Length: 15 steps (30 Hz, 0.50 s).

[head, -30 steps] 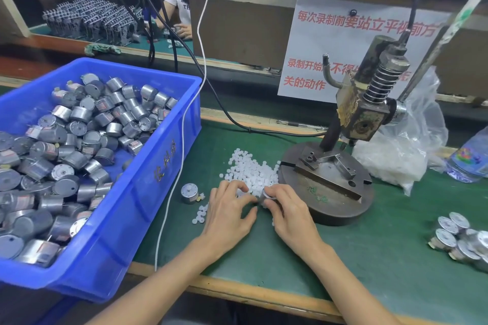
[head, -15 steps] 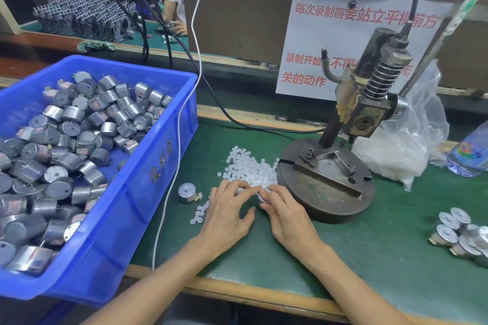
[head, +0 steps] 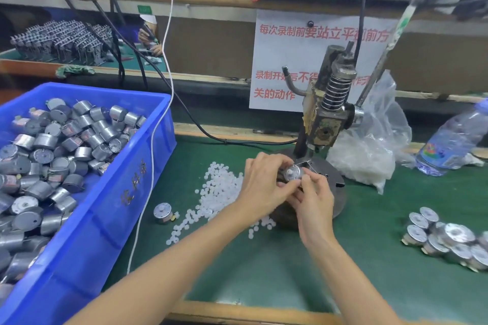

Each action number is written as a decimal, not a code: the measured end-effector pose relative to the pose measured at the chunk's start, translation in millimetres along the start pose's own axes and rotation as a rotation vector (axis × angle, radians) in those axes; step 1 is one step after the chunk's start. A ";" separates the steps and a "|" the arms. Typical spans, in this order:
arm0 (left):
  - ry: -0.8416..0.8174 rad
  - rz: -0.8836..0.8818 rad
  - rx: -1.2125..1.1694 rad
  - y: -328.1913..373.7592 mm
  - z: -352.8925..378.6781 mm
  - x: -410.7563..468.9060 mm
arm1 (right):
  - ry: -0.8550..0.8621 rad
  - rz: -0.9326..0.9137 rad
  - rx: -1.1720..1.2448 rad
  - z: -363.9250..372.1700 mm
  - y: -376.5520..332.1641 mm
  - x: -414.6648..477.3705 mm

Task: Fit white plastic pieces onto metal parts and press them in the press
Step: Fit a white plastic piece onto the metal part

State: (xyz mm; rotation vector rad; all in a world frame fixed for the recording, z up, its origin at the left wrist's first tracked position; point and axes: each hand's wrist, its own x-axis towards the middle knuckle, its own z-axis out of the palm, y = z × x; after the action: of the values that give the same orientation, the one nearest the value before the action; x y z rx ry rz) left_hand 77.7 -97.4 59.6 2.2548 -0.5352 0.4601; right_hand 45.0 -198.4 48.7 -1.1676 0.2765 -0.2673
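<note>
Head view: the work sits at mid-frame, a little right of centre.
metal part [head: 293, 174]: a small round silver can, held up between both hands just above the near left of the press base, its flat face turned up toward the camera.
white piece [head: 290, 172]: a small plastic bit sitting at the middle of that face.
left hand [head: 260, 182]: comes in from the lower left, its fingers [head: 274, 159] curled over the top and left side of the metal part, gripping it.
right hand [head: 314, 200]: comes in from the lower right, its fingers [head: 307, 179] pinching the can's right and lower edge.
press base [head: 339, 192]: a dark round plate, partly hidden behind the hands.
press [head: 331, 113]: a worn head with a coil spring, standing above the base; a long lever slants to the upper right.
pile of white pieces [head: 221, 187]: scattered just left of the hands.
loose can [head: 163, 213]: lying alone, lower left of the pile.
desk [head: 264, 272]: green-topped, carrying all of this.
blue bin [head: 111, 219]: left side of the frame, heaped with silver cans.
cluster of cans [head: 443, 240]: lower right, well apart from the hands.
plastic bag [head: 369, 155]: right of the press, holding white bits.
</note>
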 end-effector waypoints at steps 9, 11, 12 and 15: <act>-0.150 -0.006 0.221 2.2 34.7 39.6 | 0.094 -0.300 -0.810 -44.6 -26.6 28.3; -0.122 -0.038 0.182 1.4 39.1 41.1 | 0.136 -0.342 -0.759 -42.0 -37.4 33.9; -0.100 -0.065 0.164 1.5 40.6 41.1 | 0.159 -0.377 -0.720 -38.8 -45.8 37.6; -0.056 -0.111 0.176 2.3 43.8 39.5 | 0.240 -0.566 -0.586 -24.1 -81.5 53.5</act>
State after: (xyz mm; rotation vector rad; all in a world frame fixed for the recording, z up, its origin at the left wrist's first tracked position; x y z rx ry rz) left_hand 117.0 -140.7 51.4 2.4578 -0.4086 0.4030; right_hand 81.5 -267.7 111.5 -1.7892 0.2343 -0.8684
